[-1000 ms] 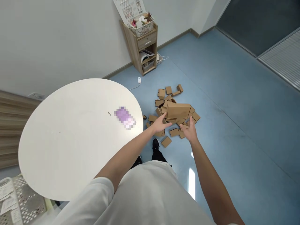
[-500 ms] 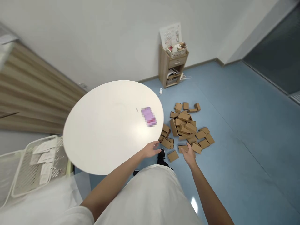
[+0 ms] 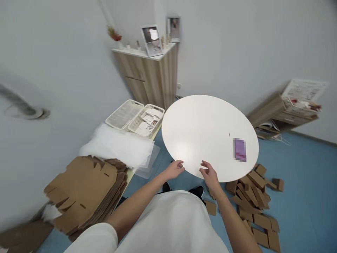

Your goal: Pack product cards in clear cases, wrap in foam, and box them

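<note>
My left hand (image 3: 175,169) is held over the near left edge of the round white table (image 3: 202,119), its fingers apart and holding nothing. To its right my right hand (image 3: 209,173) hovers by the table's near edge, fingers spread and curved, with nothing between them. A purple item (image 3: 239,149), blurred by pixelation, lies on the right part of the table. Beside it is a tiny dark object (image 3: 229,134), too small to name.
Many small cardboard boxes (image 3: 252,189) lie on the floor at the right. To the left are flattened cardboard sheets (image 3: 86,186), white packing sheets (image 3: 118,144) and white baskets (image 3: 125,114). A wooden cabinet (image 3: 147,75) stands behind; a small shelf unit (image 3: 284,116) is at right.
The view has swung left, bringing in the cardboard stack and cabinet. Both hands now appear at the table's near edge; earlier my right hand was over the floor boxes.
</note>
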A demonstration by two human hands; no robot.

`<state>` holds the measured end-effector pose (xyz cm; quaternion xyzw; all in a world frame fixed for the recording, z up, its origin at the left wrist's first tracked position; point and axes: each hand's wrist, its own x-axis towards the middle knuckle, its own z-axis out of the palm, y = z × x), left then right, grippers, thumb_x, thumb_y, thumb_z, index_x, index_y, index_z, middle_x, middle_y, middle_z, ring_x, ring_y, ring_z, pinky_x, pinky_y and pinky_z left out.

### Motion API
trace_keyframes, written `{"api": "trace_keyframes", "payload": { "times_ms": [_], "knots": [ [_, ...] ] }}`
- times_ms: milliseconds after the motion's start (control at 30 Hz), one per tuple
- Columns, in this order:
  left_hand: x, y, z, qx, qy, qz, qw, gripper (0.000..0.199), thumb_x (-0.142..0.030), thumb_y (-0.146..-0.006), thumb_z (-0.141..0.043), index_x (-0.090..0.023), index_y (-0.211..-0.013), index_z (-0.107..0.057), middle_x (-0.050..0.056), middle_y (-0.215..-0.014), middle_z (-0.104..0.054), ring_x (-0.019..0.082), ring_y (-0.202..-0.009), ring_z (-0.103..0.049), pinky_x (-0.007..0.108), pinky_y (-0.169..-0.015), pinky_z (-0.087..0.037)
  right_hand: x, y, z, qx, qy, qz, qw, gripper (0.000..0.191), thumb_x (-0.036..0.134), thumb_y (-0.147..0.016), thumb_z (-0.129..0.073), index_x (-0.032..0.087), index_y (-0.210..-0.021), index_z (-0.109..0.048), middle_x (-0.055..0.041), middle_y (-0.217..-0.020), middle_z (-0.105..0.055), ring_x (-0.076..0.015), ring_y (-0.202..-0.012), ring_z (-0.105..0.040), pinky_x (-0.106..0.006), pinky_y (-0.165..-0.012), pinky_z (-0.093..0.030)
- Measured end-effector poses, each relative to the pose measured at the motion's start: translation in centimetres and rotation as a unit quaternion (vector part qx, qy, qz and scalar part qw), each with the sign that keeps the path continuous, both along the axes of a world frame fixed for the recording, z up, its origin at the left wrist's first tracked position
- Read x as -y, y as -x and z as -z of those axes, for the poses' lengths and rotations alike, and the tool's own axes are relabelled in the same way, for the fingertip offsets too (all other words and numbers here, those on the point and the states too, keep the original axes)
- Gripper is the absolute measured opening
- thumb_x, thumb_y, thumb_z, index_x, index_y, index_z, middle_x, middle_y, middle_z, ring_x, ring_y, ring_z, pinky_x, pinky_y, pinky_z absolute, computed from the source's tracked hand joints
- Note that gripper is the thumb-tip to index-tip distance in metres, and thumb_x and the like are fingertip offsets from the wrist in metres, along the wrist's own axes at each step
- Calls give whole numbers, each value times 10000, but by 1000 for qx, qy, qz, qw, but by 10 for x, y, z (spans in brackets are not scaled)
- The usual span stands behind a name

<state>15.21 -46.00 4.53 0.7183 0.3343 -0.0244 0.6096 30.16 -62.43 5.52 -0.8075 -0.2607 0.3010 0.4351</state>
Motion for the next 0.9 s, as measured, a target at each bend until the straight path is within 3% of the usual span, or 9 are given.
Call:
{"api": "trace_keyframes", "payload": {
  "times_ms": [167,333,433,667,900],
  "knots": [
    [-34,61,6,-4,25,-128,991,472,-401,-735,-567,-144,-1129,-525,114,-1070,-587,194,-927,-573,304,-798,-453,-69,48,-13,-5,32,-221,975,415,391,-777,-460,229,-1156,-507,-68,-1089,-591,-165,-812,-594,-334,-728,-484],
    [-55,80,7,-1,55,-205,977,472,-428,-750,-556,-162,-1138,-513,115,-1083,-578,199,-953,-566,308,-807,-452,-109,64,-22,21,47,-348,936,395,328,-777,-470,248,-1161,-520,-64,-1118,-589,-186,-875,-592,-348,-749,-475],
    [-68,82,5,1,66,-226,972,458,-421,-743,-564,-170,-1124,-524,101,-1060,-587,189,-929,-574,303,-800,-454,-129,57,-16,16,51,-376,925,375,314,-774,-474,252,-1139,-538,-58,-1110,-596,-187,-862,-596,-347,-729,-480],
    [-111,93,0,-34,17,-298,954,443,-400,-712,-579,-150,-1077,-546,88,-1006,-604,189,-858,-585,299,-743,-466,-187,22,6,-8,55,-382,923,368,355,-767,-486,255,-1116,-547,-52,-1047,-619,-177,-803,-604,-349,-728,-481],
    [-130,110,3,-48,44,-322,945,465,-410,-743,-551,-167,-1136,-504,94,-1053,-577,172,-867,-581,265,-694,-472,-240,9,6,0,76,-405,911,366,374,-767,-493,260,-1110,-550,-50,-1060,-613,-181,-820,-611,-362,-755,-471]
  ]
}}
